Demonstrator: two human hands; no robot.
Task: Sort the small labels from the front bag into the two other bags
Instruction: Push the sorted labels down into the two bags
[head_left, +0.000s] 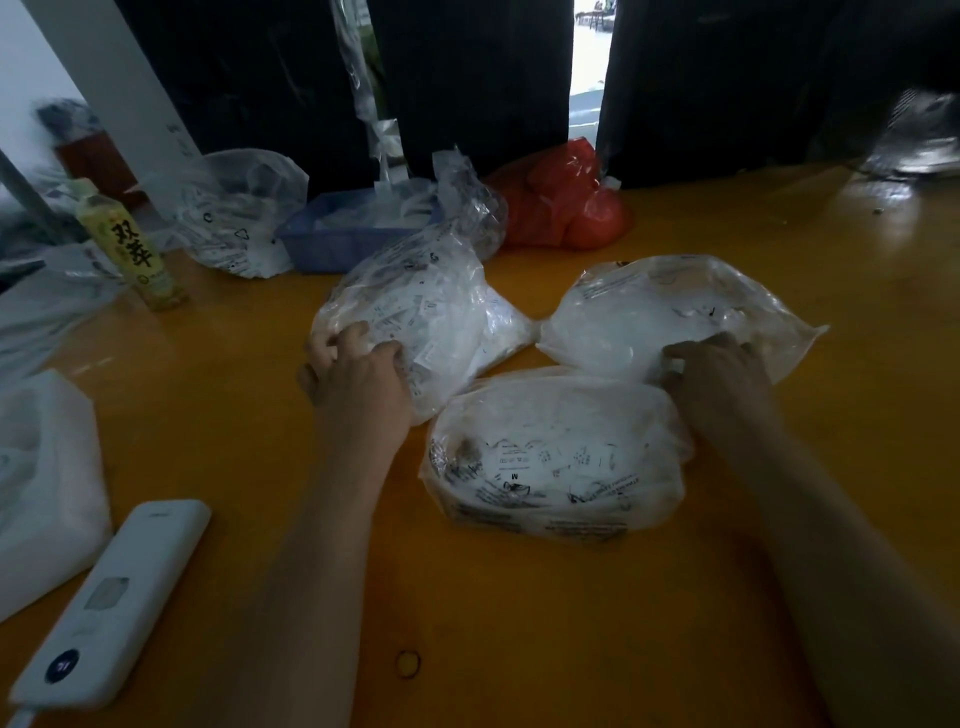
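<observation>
**Both hands on the back bags, front bag unopened**

Nearest the viewer, two bare forearms reach over a yellow table (519, 623). Between them lies the front bag (558, 457), full of small labels (550, 460), apparently closed. Left hand (358, 374) curls its fingers into the plastic of the left bag (415, 312); right hand (719, 371) grips the edge of the right bag (675, 317). Risks: thin, slippery plastic may slip or tear under a hard tug, spilling labels across the table. Both back bags look alike, so labels could be dropped in the wrong one.
</observation>
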